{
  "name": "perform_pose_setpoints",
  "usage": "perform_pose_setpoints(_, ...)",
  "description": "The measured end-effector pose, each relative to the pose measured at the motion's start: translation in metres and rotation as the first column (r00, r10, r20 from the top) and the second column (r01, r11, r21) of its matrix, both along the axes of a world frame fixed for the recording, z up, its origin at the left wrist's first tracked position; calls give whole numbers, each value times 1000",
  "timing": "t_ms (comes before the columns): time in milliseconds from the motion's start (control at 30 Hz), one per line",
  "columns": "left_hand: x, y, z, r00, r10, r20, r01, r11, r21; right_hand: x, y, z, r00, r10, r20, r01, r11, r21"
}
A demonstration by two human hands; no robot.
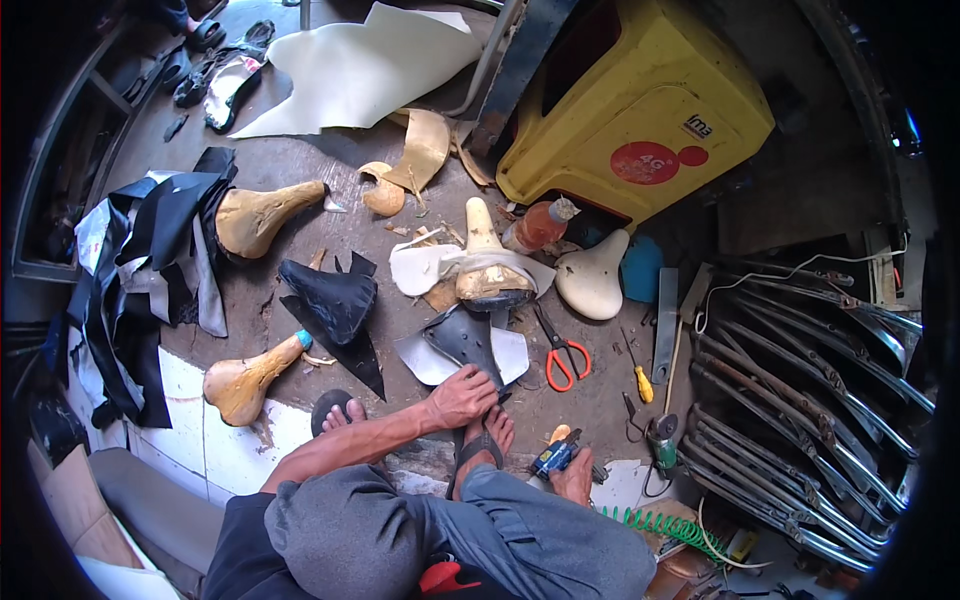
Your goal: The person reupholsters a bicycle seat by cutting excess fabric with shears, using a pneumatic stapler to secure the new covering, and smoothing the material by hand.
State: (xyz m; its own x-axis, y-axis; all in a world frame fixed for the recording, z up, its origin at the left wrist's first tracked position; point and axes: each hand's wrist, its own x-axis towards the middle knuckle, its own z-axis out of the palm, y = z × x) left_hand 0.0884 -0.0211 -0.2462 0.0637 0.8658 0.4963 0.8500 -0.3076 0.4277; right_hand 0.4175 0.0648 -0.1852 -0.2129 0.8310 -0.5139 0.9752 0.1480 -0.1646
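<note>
A black bicycle saddle shell (462, 338) lies on a piece of white sheet (511, 352) in front of my feet. My left hand (465, 397) is closed at the shell's narrow near end, beside my sandalled foot; its fingertips are partly hidden. In my right hand (574, 480), lower and to the right, is a blue and black air stapler (556, 454), held just above the floor. Just beyond the shell stands a cream foam saddle (490, 278) with pale strips round it. Orange-handled scissors (566, 362) lie to the right of the shell.
Several foam saddles (255, 375) and a black saddle (330, 300) lie leftward, near black cover scraps (150, 260). A yellow plastic chair (640, 110) stands far right. Metal frames (800, 400) are stacked at right. A yellow screwdriver (643, 384) and green coiled hose (665, 522) lie nearer.
</note>
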Motion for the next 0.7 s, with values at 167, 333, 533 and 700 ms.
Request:
perform_pose_setpoints(167,-1,2,-5,999,26,42,-27,999,19,25,-3,2,992,-1,-124,-21,985,-173)
perform_pose_setpoints(333,5,13,-8,995,16,94,-19,999,38,27,17,18,963,110,-245,-147,980,-136)
perform_pose_setpoints(533,-7,-9,-4,997,41,62,-40,999,-20,-100,34,82,929,170,-329,-226,964,-138)
perform_pose_setpoints(700,3,1,-11,997,21,77,-21,1000,-3,-136,40,81,878,283,-385,-352,928,-120)
